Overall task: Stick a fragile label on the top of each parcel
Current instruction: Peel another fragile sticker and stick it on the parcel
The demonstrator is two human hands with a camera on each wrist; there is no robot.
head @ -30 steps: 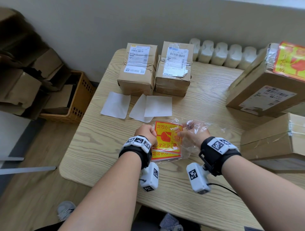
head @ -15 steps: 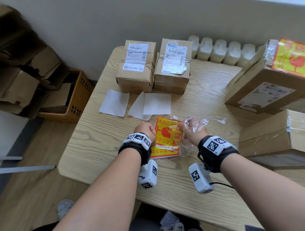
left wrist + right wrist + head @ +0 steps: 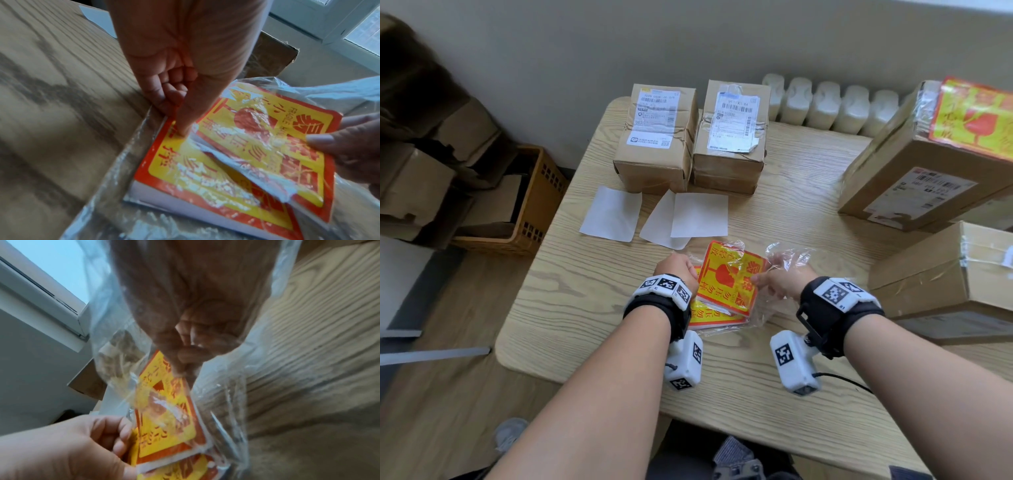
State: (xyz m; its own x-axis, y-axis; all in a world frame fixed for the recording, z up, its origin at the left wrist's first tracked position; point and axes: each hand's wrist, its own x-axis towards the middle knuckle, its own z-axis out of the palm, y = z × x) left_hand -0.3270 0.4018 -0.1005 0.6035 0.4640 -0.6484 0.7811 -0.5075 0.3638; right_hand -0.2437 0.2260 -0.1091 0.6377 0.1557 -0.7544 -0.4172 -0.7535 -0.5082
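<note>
A stack of red-and-yellow fragile labels (image 3: pixel 714 317) (image 3: pixel 205 186) lies in a clear plastic bag (image 3: pixel 787 253) on the table, close in front of me. My left hand (image 3: pixel 681 270) (image 3: pixel 174 97) holds the stack's left edge, thumb pressing on top and fingers curled at the bag's side. My right hand (image 3: pixel 774 281) (image 3: pixel 189 353) is inside the bag and pinches the corner of the top label (image 3: pixel 729 277) (image 3: pixel 168 410), which is lifted and tilted off the stack. Two small brown parcels (image 3: pixel 655 137) (image 3: pixel 731 137) stand at the back of the table.
A large parcel (image 3: pixel 928 164) with a fragile label (image 3: pixel 976 116) on top leans at the right, with another box (image 3: pixel 945 274) in front of it. White backing sheets (image 3: pixel 613 214) (image 3: pixel 698 216) lie before the small parcels. A basket (image 3: pixel 534 202) stands on the floor at the left.
My right hand has raised the top label's right edge off the stack and drawn it slightly right. My left hand has stayed on the stack's left edge.
</note>
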